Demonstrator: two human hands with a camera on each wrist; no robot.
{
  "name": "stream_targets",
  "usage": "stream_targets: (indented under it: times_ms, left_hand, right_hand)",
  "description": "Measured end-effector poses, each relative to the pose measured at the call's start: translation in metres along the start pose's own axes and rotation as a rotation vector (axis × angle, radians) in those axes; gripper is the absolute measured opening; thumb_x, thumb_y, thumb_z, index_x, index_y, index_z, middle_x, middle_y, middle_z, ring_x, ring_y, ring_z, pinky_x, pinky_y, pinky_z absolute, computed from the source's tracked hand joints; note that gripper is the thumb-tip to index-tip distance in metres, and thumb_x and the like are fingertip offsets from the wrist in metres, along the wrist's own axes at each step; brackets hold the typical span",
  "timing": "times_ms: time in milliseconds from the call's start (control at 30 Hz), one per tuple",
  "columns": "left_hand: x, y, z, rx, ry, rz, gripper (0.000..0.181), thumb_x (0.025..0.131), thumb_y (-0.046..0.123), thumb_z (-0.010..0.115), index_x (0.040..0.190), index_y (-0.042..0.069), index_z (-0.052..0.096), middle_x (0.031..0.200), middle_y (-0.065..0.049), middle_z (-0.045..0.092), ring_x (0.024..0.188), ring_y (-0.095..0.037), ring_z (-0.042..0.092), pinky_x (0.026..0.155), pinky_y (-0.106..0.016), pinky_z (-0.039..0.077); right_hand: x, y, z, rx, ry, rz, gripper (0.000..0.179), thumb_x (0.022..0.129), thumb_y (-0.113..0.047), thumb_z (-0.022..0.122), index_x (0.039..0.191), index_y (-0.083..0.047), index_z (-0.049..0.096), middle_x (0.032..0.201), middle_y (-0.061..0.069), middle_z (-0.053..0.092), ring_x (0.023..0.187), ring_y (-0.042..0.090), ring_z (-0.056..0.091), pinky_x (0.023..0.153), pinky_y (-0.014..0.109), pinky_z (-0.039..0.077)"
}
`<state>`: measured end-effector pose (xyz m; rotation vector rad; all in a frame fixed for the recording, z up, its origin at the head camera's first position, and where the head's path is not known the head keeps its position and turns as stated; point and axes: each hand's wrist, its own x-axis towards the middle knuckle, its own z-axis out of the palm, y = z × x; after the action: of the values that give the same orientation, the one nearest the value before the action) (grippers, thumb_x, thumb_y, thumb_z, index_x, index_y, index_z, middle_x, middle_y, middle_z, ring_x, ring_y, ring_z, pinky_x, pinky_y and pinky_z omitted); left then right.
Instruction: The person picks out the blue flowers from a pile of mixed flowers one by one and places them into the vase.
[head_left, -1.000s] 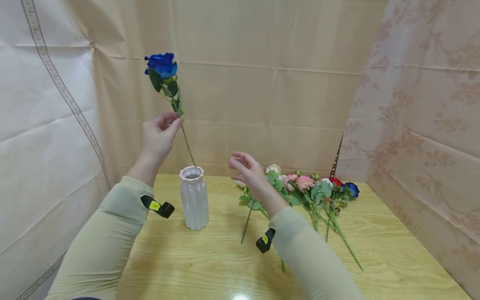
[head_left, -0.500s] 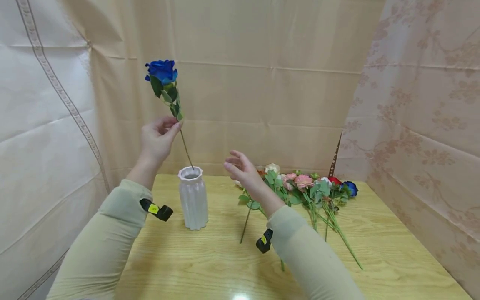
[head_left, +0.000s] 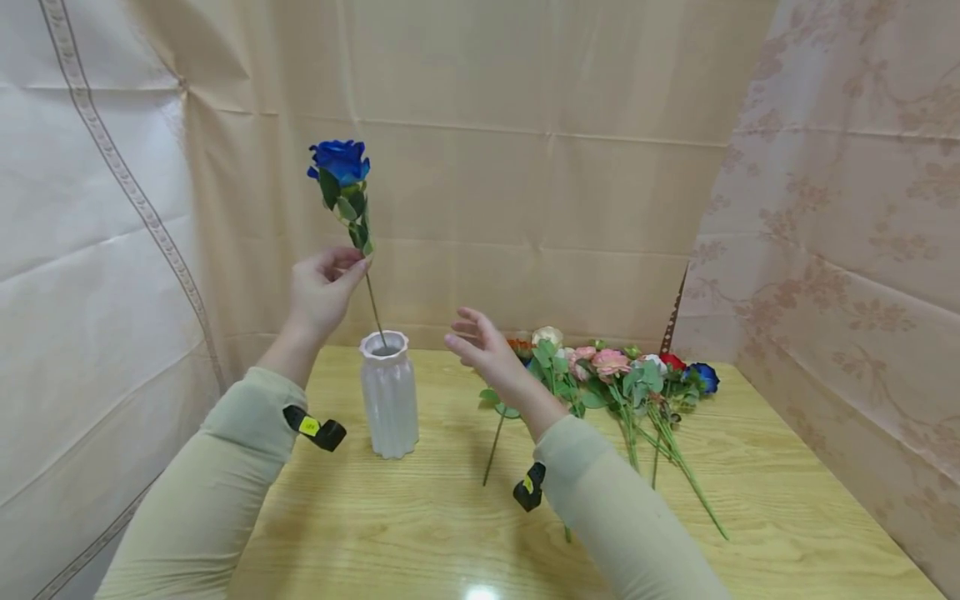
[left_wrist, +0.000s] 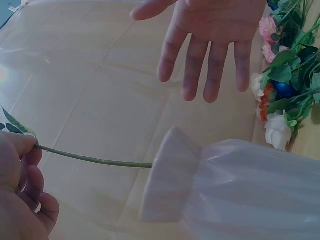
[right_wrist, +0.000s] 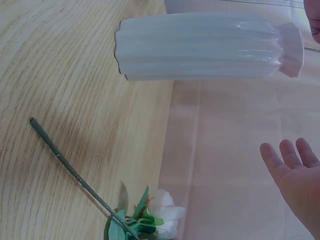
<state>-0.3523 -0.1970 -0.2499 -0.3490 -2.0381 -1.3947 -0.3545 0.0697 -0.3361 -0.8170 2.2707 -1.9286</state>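
My left hand pinches the stem of a blue rose between thumb and fingers, just below its leaves. The rose stands nearly upright, and its stem end reaches into the mouth of a white fluted vase. In the left wrist view the stem passes behind the vase's rim. My right hand hovers to the right of the vase with fingers spread, holding nothing. In the right wrist view its fingers are apart from the vase.
Several artificial flowers lie on the wooden table at the right, among them a pink flower, a red flower and another blue rose. A loose stem points toward the front. A beige curtain hangs behind.
My left hand has lowered the blue rose, bringing its stem end from the vase's rim down into the mouth. My right hand has shifted slightly left, its fingers more spread.
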Motion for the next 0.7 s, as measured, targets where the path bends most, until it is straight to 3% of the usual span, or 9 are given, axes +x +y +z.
stream_targets:
  times_ms: [167, 400, 700]
  left_hand:
    - [-0.006, -0.006, 0.002, 0.028, -0.021, -0.018, 0.031, 0.099, 0.026, 0.069, 0.113, -0.002, 0.071, 0.099, -0.008, 0.069, 0.079, -0.013, 0.059, 0.066, -0.021, 0.048]
    - [-0.01, -0.015, 0.008, 0.038, -0.039, 0.02, 0.027, 0.098, 0.022, 0.07, 0.109, -0.002, 0.073, 0.096, -0.01, 0.071, 0.075, -0.015, 0.058, 0.064, -0.02, 0.048]
    - [-0.018, -0.021, 0.012, 0.061, -0.073, 0.009, 0.027, 0.098, 0.025, 0.07, 0.106, 0.0, 0.074, 0.093, -0.01, 0.07, 0.073, -0.017, 0.057, 0.06, -0.022, 0.046]
  right_hand:
    - [-0.001, 0.002, 0.001, -0.006, -0.006, 0.009, 0.071, 0.1, -0.044, 0.064, 0.158, -0.021, 0.03, 0.152, 0.004, 0.045, 0.136, 0.025, 0.047, 0.108, 0.047, 0.044]
    - [-0.003, 0.006, 0.001, 0.003, -0.006, 0.013, 0.07, 0.101, -0.043, 0.062, 0.158, -0.02, 0.03, 0.152, 0.006, 0.044, 0.137, 0.026, 0.046, 0.11, 0.048, 0.043]
    - [-0.005, 0.011, 0.002, 0.003, -0.021, 0.025, 0.068, 0.102, -0.042, 0.061, 0.158, -0.019, 0.03, 0.152, 0.006, 0.045, 0.138, 0.026, 0.045, 0.11, 0.048, 0.043]
